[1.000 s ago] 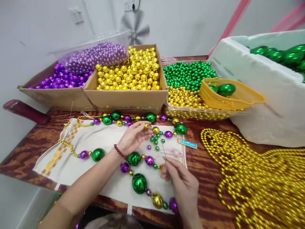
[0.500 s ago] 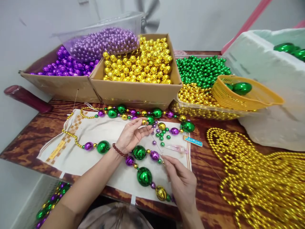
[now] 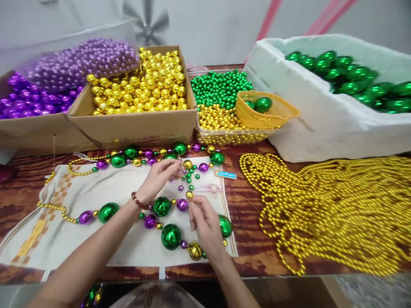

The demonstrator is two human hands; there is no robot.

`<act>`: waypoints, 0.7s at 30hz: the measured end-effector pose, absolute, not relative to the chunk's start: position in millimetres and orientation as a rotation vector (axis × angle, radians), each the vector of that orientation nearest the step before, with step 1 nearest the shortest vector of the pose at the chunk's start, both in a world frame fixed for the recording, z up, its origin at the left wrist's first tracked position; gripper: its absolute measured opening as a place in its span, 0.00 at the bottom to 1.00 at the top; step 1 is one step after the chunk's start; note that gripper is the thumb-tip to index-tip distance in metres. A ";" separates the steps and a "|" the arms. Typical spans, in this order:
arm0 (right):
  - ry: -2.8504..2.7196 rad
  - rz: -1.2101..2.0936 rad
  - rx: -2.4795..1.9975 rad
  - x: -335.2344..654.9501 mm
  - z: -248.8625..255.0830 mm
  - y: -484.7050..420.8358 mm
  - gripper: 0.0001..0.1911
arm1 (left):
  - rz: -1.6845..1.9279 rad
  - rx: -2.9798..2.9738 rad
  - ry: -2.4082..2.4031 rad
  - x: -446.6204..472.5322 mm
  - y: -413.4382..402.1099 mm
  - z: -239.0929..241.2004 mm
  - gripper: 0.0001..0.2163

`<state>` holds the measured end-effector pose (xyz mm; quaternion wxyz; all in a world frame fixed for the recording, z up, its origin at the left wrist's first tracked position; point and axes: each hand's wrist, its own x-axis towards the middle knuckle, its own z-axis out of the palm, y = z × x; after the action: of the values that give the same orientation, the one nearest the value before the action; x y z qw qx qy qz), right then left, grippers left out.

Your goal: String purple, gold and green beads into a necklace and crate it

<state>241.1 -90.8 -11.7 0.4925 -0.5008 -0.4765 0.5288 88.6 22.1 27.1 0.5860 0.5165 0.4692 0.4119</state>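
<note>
My left hand (image 3: 163, 174), with a bracelet at the wrist, has its fingers pinched together among small loose green beads (image 3: 189, 179). What lies between the fingertips is too small to make out. My right hand (image 3: 205, 220) is closed at the end of a bead strand; a small gold bead (image 3: 189, 195) sits at its fingertips. A purple bead (image 3: 182, 205) and a large green bead (image 3: 162, 206) of the strand lie beside it. More of the strand, with a big green ball (image 3: 171, 236) and a gold ball (image 3: 195, 250), curves across the white cloth (image 3: 128, 244).
Cardboard boxes hold purple beads (image 3: 38, 100) and gold beads (image 3: 138, 85). Behind the cloth stand a clear tub (image 3: 234, 136), a yellow basket (image 3: 272, 117) and a white foam box (image 3: 308, 128). Gold bead chains (image 3: 337, 209) cover the right side. Pink tweezers (image 3: 208, 188) lie near my hands.
The view has swung right. The gold bead has gone from my left fingertips to my right fingertips. My left hand has moved to the small loose beads.
</note>
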 end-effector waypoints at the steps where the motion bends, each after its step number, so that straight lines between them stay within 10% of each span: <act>1: -1.132 1.313 -1.180 239.7 -11.6 -91.8 0.13 | 0.910 1.399 1.138 98.4 31.4 23.6 0.12; 8: -1.143 1.305 -1.029 238.3 -13.6 -100.7 0.11 | 0.460 2.464 1.174 187.7 83.8 9.0 0.11; 21: -1.222 1.205 -0.916 234.9 -13.3 -110.7 0.07 | 0.484 2.565 1.280 139.5 71.3 14.7 0.11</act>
<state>234.9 -110.7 -13.3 0.5632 -0.3890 -0.5191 0.5119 139.5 71.3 14.7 0.1170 0.8763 0.4372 0.1652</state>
